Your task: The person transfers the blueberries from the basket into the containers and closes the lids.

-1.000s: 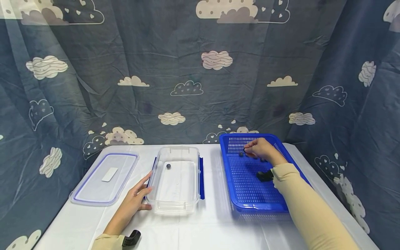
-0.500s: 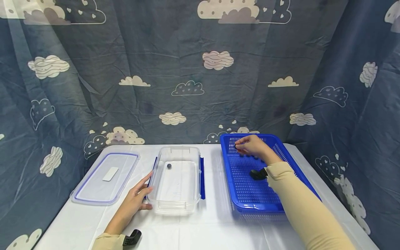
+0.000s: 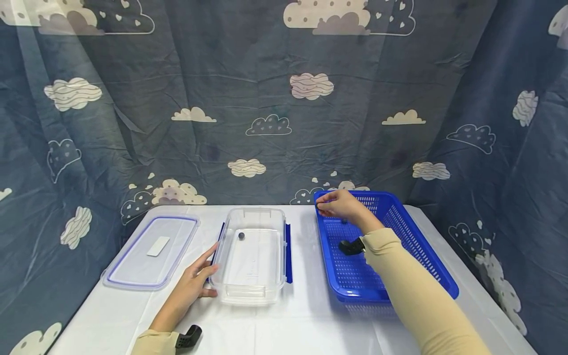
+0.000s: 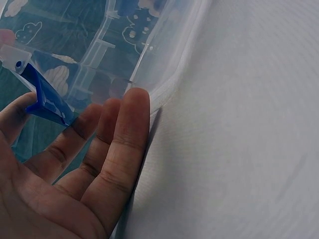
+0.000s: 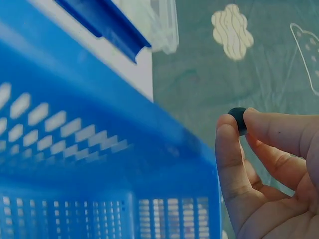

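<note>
In the head view, the right hand (image 3: 341,206) is hovering over the far left corner of the blue basket (image 3: 426,256), its fingers drawn together as if pinching something too small to make out from here, while a few dark beads (image 3: 344,221) are lying on the basket floor just below it. The left hand (image 3: 195,286) is resting flat against the near left corner of the clear container (image 3: 253,291), fingers straight and close together, and one dark bead (image 3: 241,236) is sitting inside that container toward its far end; the clear lid (image 3: 151,251) is lying apart on the white table (image 3: 293,325). In the left wrist view, the fingers (image 4: 124,144) are lying straight against the container's rounded wall (image 4: 169,84), beside a blue clasp (image 4: 47,97), pressing rather than gripping. In the right wrist view, thumb and forefinger are pinching a small dark ball (image 5: 238,118) by its very edge, held above the basket rim (image 5: 149,149). That shallow grip looks risky: a round, smooth bead could squirt out and roll off the table, or drop back through toward the basket.
</note>
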A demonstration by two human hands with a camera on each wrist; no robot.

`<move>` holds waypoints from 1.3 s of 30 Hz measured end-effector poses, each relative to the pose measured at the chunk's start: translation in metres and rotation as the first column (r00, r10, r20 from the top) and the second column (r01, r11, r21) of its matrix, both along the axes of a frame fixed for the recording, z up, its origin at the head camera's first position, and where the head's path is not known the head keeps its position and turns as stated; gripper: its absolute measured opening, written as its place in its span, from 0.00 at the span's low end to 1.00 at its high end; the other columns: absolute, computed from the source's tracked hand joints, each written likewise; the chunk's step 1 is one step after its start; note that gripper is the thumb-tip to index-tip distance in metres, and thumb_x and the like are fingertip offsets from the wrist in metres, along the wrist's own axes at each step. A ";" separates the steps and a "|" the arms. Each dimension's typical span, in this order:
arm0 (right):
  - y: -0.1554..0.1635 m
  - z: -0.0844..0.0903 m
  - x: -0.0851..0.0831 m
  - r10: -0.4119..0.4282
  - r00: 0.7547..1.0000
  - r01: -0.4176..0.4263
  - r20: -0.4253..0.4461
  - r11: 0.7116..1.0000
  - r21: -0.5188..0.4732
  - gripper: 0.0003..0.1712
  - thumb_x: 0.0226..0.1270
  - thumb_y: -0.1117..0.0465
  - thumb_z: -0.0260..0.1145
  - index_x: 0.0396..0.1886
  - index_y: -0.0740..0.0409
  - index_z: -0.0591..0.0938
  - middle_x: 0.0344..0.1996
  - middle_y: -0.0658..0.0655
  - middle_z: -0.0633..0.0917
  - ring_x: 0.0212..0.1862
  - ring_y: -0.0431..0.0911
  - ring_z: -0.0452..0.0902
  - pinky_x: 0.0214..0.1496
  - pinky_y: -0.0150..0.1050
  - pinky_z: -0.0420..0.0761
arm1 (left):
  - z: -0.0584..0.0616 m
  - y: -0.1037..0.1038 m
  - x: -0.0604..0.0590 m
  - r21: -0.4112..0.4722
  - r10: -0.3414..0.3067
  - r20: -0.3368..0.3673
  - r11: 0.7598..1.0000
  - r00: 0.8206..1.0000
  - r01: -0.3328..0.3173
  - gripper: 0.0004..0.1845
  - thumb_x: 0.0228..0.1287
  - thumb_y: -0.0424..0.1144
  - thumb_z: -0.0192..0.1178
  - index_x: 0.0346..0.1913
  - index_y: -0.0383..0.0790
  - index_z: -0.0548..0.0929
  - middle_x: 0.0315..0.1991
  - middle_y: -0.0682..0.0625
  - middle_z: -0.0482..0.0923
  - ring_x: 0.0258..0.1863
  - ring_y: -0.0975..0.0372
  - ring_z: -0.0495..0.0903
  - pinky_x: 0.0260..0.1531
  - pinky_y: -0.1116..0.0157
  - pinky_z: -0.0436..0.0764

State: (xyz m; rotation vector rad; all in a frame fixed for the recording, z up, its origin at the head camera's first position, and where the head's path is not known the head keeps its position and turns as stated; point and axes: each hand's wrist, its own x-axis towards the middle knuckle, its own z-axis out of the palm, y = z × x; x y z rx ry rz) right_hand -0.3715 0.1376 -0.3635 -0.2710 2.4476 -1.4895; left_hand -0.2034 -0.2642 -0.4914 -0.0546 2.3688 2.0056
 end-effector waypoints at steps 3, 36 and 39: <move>-0.013 -0.001 -0.001 0.013 1.000 -0.013 -0.001 1.000 -0.008 0.17 0.80 0.70 0.63 0.61 0.77 0.82 0.45 0.63 0.89 0.42 0.42 0.87 0.48 0.30 0.91 | 0.000 0.000 0.000 0.005 0.002 0.011 1.000 1.000 -0.002 0.32 0.81 0.42 0.58 0.83 0.61 0.66 0.65 0.36 0.69 0.56 0.51 0.76 0.33 0.58 0.93; -0.137 -0.021 0.007 0.043 0.997 -0.038 0.060 0.997 -0.071 0.15 0.75 0.72 0.65 0.56 0.76 0.84 0.35 0.57 0.86 0.31 0.38 0.83 0.46 0.32 0.92 | -0.001 -0.001 -0.003 0.027 -0.005 0.017 1.000 1.000 0.005 0.32 0.81 0.42 0.58 0.83 0.62 0.67 0.64 0.37 0.67 0.52 0.51 0.77 0.34 0.58 0.93; -0.147 -0.024 0.007 0.045 0.997 -0.042 0.061 0.997 -0.059 0.15 0.74 0.72 0.65 0.56 0.76 0.84 0.35 0.56 0.86 0.30 0.37 0.82 0.44 0.30 0.91 | 0.000 -0.001 -0.003 0.026 -0.002 0.016 1.000 1.000 0.002 0.32 0.81 0.41 0.58 0.83 0.62 0.67 0.64 0.36 0.68 0.51 0.51 0.79 0.34 0.58 0.93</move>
